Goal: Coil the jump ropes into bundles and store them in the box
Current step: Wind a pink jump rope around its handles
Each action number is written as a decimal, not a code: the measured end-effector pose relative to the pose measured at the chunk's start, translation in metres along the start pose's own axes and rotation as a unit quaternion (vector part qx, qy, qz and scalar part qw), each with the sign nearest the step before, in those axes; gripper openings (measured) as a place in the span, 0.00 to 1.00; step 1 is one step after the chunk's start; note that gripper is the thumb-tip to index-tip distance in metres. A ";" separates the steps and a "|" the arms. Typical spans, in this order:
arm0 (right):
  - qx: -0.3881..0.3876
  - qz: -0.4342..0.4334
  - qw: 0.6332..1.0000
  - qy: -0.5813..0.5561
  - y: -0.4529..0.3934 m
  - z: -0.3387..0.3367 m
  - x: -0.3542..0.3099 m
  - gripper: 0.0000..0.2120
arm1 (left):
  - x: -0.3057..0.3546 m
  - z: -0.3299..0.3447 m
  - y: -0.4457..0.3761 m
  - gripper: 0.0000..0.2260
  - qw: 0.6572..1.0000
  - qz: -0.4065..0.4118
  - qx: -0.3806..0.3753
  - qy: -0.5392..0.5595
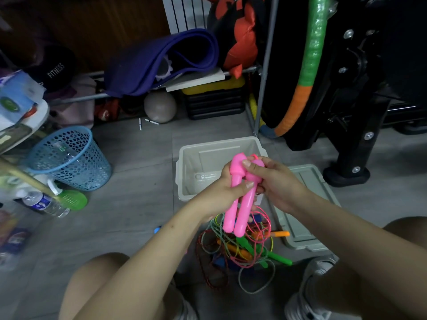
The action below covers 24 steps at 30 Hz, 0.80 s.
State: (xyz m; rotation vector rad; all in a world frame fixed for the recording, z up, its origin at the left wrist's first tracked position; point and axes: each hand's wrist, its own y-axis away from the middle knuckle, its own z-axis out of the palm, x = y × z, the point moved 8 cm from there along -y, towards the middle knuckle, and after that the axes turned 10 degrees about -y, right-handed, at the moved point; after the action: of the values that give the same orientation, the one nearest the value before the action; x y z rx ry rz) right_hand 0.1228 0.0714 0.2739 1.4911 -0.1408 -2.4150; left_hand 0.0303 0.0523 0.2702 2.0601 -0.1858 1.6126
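Observation:
Two pink jump-rope handles (pixel 240 204) stand side by side, upright, over the near rim of a grey plastic box (pixel 184 172). My left hand (pixel 221 192) grips both handles round their middle. My right hand (pixel 275 181) pinches the top of the right handle with thumb and fingers. The pink cord (pixel 261 225) hangs down from them into a tangled pile of jump ropes (pixel 245 252) on the floor between my knees, with green and orange handles in it. The box looks empty inside.
The box's grey lid (pixel 307 204) lies on the floor to the right. A blue mesh basket (pixel 69 158) and a water bottle (pixel 44 203) are at the left. A black machine base (pixel 346 174) stands at the right, a shelf with a purple mat (pixel 161 58) behind.

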 end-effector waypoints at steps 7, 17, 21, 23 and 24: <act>0.029 -0.032 0.999 0.026 -0.002 -0.003 -0.009 0.04 | -0.002 0.006 0.006 0.19 0.992 -0.061 -0.027 0.104; 0.030 -0.082 0.992 0.089 -0.005 -0.006 -0.026 0.05 | -0.011 0.019 0.018 0.19 0.963 -0.153 -0.117 0.187; 0.009 -0.078 0.988 0.136 -0.007 -0.003 -0.025 0.06 | -0.012 0.018 0.017 0.12 0.972 -0.136 -0.099 0.166; 0.015 -0.096 0.971 0.219 -0.007 -0.006 -0.031 0.14 | -0.009 0.017 0.017 0.10 0.974 -0.123 -0.096 0.162; 0.012 -0.107 0.960 0.257 -0.007 -0.005 -0.034 0.17 | -0.008 0.013 0.016 0.11 0.978 -0.115 -0.089 0.147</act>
State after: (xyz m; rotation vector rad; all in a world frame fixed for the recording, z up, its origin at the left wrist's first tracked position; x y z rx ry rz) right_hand 0.1405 0.0892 0.2993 2.1826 0.1127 -2.0866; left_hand 0.0328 0.0304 0.2655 1.6224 0.0125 1.6642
